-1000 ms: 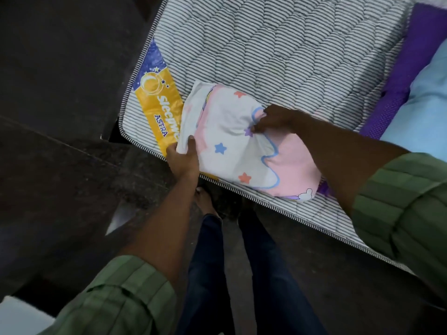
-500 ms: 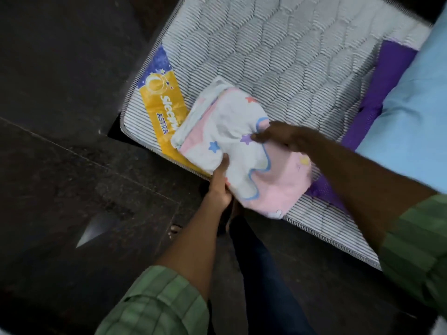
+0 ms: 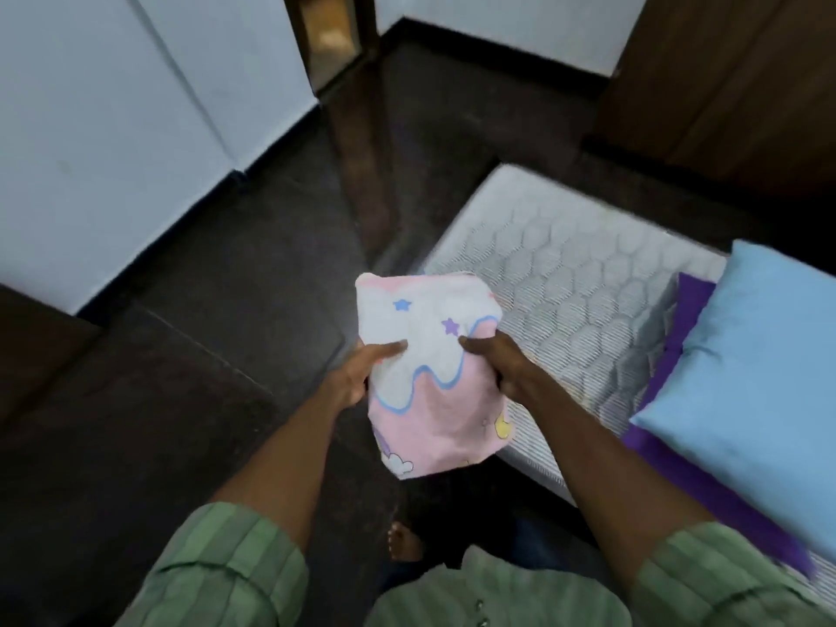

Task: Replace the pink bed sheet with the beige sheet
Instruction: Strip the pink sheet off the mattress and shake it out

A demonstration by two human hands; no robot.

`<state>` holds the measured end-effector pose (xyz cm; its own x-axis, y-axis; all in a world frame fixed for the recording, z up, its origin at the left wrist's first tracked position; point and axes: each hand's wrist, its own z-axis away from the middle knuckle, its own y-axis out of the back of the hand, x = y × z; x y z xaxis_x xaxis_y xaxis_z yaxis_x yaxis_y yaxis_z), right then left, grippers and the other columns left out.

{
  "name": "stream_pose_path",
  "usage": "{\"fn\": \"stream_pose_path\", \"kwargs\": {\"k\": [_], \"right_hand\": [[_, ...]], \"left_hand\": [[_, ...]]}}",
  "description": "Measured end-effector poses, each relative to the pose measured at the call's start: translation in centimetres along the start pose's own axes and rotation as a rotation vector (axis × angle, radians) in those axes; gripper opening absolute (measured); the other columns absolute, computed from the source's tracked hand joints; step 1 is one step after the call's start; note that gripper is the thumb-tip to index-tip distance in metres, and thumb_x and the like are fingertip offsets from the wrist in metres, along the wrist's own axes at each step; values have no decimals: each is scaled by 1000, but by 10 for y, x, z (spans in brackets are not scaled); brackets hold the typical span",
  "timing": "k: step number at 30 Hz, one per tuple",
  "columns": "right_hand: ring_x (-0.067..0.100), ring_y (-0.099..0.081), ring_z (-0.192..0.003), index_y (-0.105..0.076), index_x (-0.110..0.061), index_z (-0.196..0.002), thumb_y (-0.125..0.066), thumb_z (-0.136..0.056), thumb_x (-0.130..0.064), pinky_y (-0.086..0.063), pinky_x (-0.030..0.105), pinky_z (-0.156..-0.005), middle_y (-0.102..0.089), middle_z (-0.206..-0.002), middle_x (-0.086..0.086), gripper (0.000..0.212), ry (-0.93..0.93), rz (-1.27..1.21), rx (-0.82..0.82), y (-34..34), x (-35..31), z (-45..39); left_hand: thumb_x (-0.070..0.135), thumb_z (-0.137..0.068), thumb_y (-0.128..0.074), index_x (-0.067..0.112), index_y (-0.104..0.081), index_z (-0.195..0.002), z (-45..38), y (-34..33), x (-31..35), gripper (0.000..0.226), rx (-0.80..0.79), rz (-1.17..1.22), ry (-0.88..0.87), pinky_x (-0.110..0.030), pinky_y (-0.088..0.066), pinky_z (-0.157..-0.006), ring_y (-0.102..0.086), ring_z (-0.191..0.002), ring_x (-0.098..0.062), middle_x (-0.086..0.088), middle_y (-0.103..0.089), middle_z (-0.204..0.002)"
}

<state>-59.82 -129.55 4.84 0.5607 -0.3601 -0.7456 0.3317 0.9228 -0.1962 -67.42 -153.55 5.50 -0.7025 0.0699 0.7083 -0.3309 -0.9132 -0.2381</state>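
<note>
Here the folded pink bed sheet [image 3: 429, 373] sits between both hands, left grip [image 3: 362, 373] and right grip [image 3: 493, 362] clutching its sides.

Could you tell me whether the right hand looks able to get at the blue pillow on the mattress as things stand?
Probably not yet: the right hand grips the folded pink sheet, though nothing blocks the blue pillow.
</note>
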Motion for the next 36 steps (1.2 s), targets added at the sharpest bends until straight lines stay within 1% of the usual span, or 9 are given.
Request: {"fn": "stream_pose_path", "kwargs": {"k": [3, 6, 10, 16, 19, 24, 28, 33, 36], "right_hand": [[24, -75, -101, -70, -5, -121, -79, -86, -11, -59, 36, -89, -77, -111, 8, 37, 62, -18, 42, -46, -30, 7], [27, -75, -99, -71, -4, -117, -81, -83, -10, -60, 42, -91, -76, -111, 12, 37, 133, -60, 87, -88, -56, 3], [25, -77, -92, -72, -3, -110, -77, -84, -5, -61, 30, -73, -78, -102, 11, 27, 191, -129, 94, -136, -93, -14], [24, -77, -89, -71, -1, -111, -79, -79, -5, -60, 27, -66, -78, -102, 12, 33, 215, -185, 161, -186, -134, -86], [24, -77, -89, -70, -3, -111, -79, -79, -5, -61, 29, -69, -78, -102, 10, 33, 230, -216, 198, -204, -155, -127], [27, -76, -91, -70, -5, -104, -80, -78, -5, -62, 39, -82, -78, -101, 11, 27, 241, -291, 265, -224, -188, -193], [27, -76, -96, -70, -4, -114, -83, -77, -14, -61, 44, -89, -77, -107, 11, 41, 254, -313, 354, -233, -209, -237], [30, -75, -99, -72, -8, -115, -86, -71, -28, -58, 51, -94, -78, -107, 9, 51, 286, -354, 441, -233, -238, -303], [30, -74, -102, -71, -9, -115, -84, -78, -22, -58, 48, -94, -77, -110, 9, 42, 315, -401, 473, -242, -271, -350]], "left_hand": [[3, -80, -84, 0, -69, -123, 19, 22, 43, 45, 91, -27, -94, -46, -58, -95, -73, -107, -32, -16, -74, -118], [6, -75, -89, -2, -68, -119, 21, 43, 87, 50, 227, -116, -213, -35, -64, -78, -75, -98, -25, -15, -74, -117], [5, -80, -86, -1, -70, -120, 5, 73, 139, 43, 292, -160, -320, -42, -61, -90, -73, -103, -27, -13, -75, -115], [11, -83, -83, 7, -67, -126, -64, 124, 198, 46, 328, -216, -384, -43, -59, -95, -73, -104, -22, -6, -75, -116], [20, -85, -82, 14, -62, -135, -101, 144, 228, 54, 290, -266, -437, -35, -59, -94, -71, -110, -17, 0, -73, -123], [53, -72, -84, 28, -58, -139, -174, 177, 286, 76, 167, -407, -447, -43, -57, -100, -69, -115, -14, 9, -70, -128], [72, -72, -80, 43, -48, -144, -221, 192, 327, 84, 62, -560, -457, -46, -53, -105, -65, -122, -12, 19, -64, -135], [74, -72, -79, 48, -39, -147, -293, 194, 393, 90, -100, -697, -445, -39, -50, -108, -62, -123, -7, 25, -60, -138], [50, -80, -85, 36, -44, -147, -343, 196, 438, 79, -241, -636, -425, -37, -53, -104, -66, -118, -6, 20, -66, -133]]}}
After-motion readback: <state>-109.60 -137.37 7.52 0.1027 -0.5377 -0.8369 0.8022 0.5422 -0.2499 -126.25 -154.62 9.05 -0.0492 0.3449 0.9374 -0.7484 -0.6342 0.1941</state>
